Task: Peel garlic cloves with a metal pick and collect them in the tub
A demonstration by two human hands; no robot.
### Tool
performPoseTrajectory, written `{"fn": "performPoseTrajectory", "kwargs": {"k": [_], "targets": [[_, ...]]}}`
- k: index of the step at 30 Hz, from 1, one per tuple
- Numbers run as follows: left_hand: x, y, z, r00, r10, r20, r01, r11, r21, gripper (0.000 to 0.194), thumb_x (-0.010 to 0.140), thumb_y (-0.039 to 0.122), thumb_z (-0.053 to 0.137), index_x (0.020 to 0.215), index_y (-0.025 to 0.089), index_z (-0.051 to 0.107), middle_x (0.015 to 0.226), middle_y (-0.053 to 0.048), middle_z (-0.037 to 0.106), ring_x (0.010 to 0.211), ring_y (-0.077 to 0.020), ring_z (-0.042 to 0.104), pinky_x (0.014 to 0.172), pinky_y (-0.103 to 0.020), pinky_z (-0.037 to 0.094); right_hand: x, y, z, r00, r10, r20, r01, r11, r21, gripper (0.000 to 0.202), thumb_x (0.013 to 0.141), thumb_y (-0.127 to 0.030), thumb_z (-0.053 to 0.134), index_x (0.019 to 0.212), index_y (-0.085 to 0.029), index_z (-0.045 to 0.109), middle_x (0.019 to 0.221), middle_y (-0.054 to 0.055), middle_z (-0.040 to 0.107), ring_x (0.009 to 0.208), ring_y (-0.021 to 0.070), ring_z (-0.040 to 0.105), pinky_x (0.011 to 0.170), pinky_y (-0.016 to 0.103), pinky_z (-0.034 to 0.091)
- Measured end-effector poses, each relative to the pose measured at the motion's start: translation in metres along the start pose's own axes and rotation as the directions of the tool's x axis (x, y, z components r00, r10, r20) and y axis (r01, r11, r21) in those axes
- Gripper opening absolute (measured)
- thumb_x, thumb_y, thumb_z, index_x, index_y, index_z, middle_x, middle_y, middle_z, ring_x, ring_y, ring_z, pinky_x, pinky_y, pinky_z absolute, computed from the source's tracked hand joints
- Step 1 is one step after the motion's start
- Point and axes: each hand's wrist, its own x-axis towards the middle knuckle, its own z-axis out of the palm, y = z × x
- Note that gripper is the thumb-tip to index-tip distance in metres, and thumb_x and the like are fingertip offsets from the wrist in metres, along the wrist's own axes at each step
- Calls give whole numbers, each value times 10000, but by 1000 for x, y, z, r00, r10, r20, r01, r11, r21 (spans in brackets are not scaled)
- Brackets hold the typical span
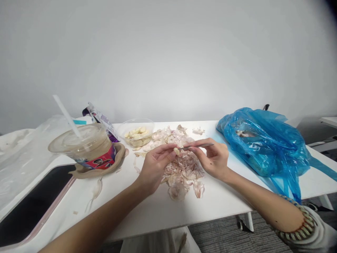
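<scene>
Between the fingertips of my left hand [158, 164] is a pale garlic clove [176, 151], pinched over the table. My right hand [213, 158] closes around a thin metal tool, perhaps a small knife [200, 146], whose tip meets the clove. Under both hands spreads a heap of papery garlic skins [181, 172], partly hidden by my fingers. Behind my left hand stands a clear plastic bowl [137, 133] with several peeled cloves in it.
On the left a plastic drink cup [100, 146] with a straw sits in a cardboard holder [105, 172], beside a dark-screened tablet or phone [39, 200]. A purple wrapper [104, 121] lies behind it. To the right rests a blue plastic bag [265, 147]. A wall [168, 59] rises behind the white table [216, 203].
</scene>
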Motion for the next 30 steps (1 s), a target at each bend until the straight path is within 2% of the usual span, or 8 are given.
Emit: {"fn": "performPoseTrajectory", "kwargs": {"k": [7,15,21,30], "targets": [[1,0,1,1000,11,16,-10,1000,-24,150,723,147,704,870,175,697,735,1,732,738,-80,650,737,-153,497,-2,1,0,1000,12,-7,-12,1000,-13,168,765,-70,636,888,-183,634,797,38,728,705,170,699,598,297,563],[1,0,2,1000,-23,-1,23,999,-49,198,717,139,702,911,173,701,825,-28,743,757,-104,666,750,-184,504,1,2,1,999,-27,-17,27,1000,-15,166,764,-77,630,887,-189,634,783,29,719,711,163,690,608,292,562],[0,1,1,998,-58,-10,57,997,-61,211,696,174,719,907,174,721,767,-30,732,720,-109,645,742,-198,495,2,3,2,996,-80,35,80,997,-2,175,773,-76,610,901,-194,629,803,34,714,757,172,689,655,313,576],[-1,3,3,997,-71,-3,71,997,-37,231,718,241,706,944,193,724,894,-36,727,748,-102,624,786,-202,474,3,3,1,991,-116,72,117,993,-12,197,787,-66,590,932,-197,612,838,45,714,799,174,688,687,324,582]]}}
